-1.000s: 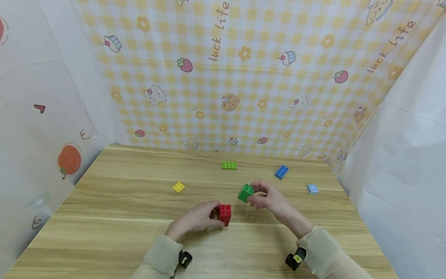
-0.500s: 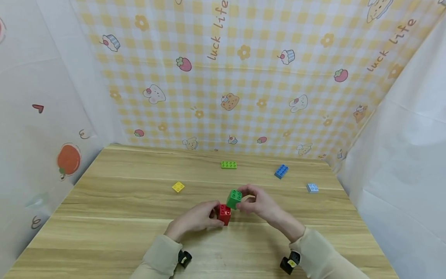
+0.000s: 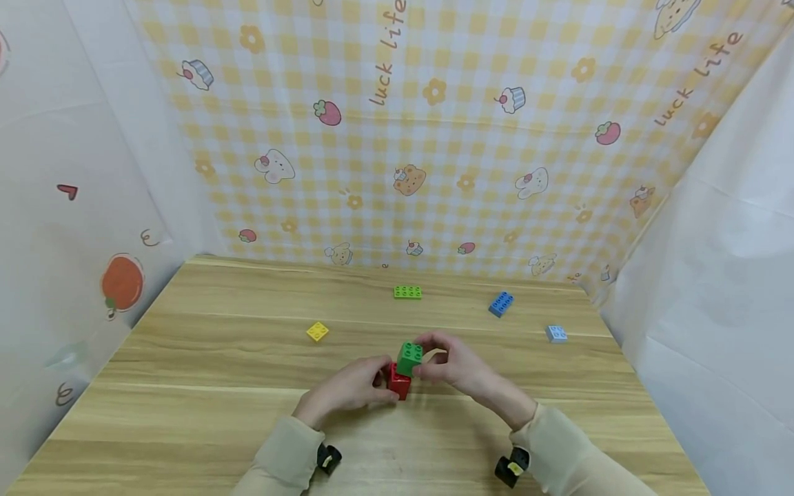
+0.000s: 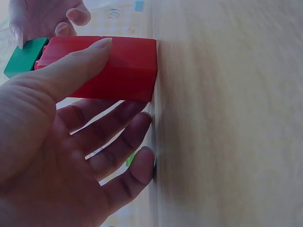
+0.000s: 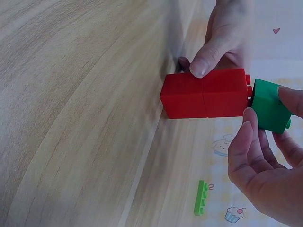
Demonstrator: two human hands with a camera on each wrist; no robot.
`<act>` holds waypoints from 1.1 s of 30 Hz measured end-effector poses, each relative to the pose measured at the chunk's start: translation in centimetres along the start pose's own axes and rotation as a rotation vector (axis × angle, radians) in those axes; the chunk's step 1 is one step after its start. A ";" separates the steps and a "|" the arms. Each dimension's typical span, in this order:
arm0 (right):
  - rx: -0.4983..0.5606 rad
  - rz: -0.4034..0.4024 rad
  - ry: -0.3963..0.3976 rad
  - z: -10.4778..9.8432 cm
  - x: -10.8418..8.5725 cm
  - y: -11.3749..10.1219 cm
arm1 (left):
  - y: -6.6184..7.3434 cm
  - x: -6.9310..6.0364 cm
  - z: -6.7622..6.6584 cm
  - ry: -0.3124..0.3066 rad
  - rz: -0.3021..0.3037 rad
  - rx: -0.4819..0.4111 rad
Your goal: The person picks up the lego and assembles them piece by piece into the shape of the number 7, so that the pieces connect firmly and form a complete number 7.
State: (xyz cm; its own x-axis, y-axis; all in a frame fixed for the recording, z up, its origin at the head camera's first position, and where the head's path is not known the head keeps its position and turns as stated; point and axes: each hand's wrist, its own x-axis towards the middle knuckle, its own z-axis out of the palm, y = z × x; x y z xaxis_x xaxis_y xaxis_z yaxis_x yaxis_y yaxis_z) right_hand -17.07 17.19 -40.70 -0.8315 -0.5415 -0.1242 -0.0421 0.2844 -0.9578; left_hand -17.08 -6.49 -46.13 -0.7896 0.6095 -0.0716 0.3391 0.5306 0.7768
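Observation:
Two red bricks, one on the other, form a red stack [image 5: 206, 97] upright on the wooden table. My left hand [image 3: 347, 391] grips this stack from the left, its thumb [image 4: 85, 64] along one side. In my right hand [image 3: 462, 368] a green brick [image 3: 409, 359] is pinched between thumb and fingers. The green brick sits at the top of the red stack, a little tilted and offset. In the right wrist view some red studs show beside it, with a narrow gap between the two.
On the table around the hands lie a yellow brick [image 3: 318, 331], a lime green brick [image 3: 407, 293], a blue brick [image 3: 501, 304] and a light blue brick [image 3: 556, 334]. A checked cloth [image 3: 372, 151] hangs behind, and white cloth [image 3: 726, 289] closes the sides.
My right hand has moved left and toward me with the green brick, from beside the red stack to its top. The left hand has stayed on the stack.

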 end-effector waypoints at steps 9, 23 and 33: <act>-0.059 -0.010 -0.019 0.1 0.3 -0.1 | 0.0 0.0 0.0 0.000 -0.001 -0.013; -0.255 -0.124 -0.039 0.2 0.8 -0.1 | 0.0 0.0 0.0 0.000 0.010 -0.019; -0.318 -0.226 -0.049 0.1 1.0 1.0 | 0.1 -0.1 0.0 -0.002 -0.006 -0.009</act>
State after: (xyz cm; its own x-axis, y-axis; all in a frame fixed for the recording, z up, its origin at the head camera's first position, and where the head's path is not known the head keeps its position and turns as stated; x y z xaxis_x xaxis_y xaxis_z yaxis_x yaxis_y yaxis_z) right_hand -17.92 16.84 -41.77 -0.7546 -0.6533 0.0611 -0.3971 0.3806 -0.8351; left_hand -16.98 -6.49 -46.09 -0.7908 0.6071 -0.0775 0.3297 0.5293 0.7817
